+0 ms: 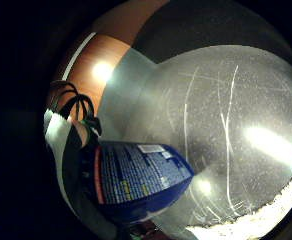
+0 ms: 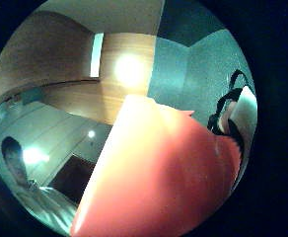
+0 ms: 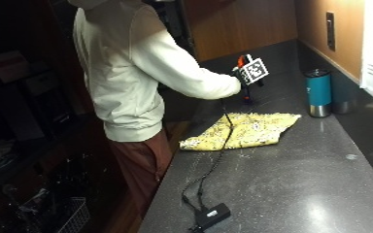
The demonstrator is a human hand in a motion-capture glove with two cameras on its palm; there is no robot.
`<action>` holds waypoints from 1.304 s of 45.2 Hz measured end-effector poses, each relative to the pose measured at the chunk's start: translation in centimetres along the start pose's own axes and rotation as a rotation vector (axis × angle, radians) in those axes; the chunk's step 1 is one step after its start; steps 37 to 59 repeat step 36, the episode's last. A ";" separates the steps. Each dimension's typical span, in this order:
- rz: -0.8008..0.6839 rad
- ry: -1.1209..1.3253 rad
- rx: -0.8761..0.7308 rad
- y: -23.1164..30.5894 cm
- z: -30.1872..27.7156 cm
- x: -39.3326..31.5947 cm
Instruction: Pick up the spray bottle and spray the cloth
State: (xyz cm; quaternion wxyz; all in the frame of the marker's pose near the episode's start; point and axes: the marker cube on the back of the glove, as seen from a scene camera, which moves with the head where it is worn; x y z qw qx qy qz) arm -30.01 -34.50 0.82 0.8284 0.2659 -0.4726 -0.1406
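Blue plastic with a dense printed label fills part of our little-finger palm view: the spray bottle (image 1: 136, 180) is right against the palm of our gloved right hand (image 3: 246, 77), and from across the counter we see that hand raised above the dark speckled counter (image 3: 303, 184) with the bottle's orange-red head showing at its top. The thumb-side view is half filled by that same orange-red plastic, very close, so we judge our fingers are wrapped round the neck, though no fingertip shows plainly. The yellow patterned cloth (image 3: 245, 131) lies flat on the counter just below and toward us from the hand, not touching the bottle. We expect the bottle to be rigid, smooth and a little slick, its weight set by liquid we cannot see; the narrow neck under the trigger is the place to hold, with a finger free for the trigger. The cloth looks soft and limp, so spray should not shift it. A teal tumbler (image 3: 318, 92) stands beside it.
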 end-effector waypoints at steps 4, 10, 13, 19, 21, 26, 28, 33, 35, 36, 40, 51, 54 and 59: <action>-0.011 -0.006 0.180 -2.2 -1.2 0.2; -0.015 0.076 -0.146 1.4 0.6 1.2; -0.024 0.079 -0.188 1.9 -0.7 1.1; -0.045 0.113 -0.268 2.8 -1.9 0.9; -0.051 0.126 -0.285 3.2 -2.6 0.9; -0.059 0.141 -0.303 3.9 -4.0 0.6; -0.059 0.149 -0.310 4.1 -4.4 0.5; -0.041 0.157 -0.308 5.1 -6.3 0.2; -0.037 0.158 -0.307 5.6 -7.2 0.0; -0.037 0.159 -0.308 5.7 -7.5 0.0; -0.037 0.159 -0.308 5.7 -7.5 0.0; -0.037 0.159 -0.308 5.7 -7.5 0.0; -0.037 0.159 -0.308 5.7 -7.5 0.0; -0.037 0.159 -0.308 5.7 -7.5 0.0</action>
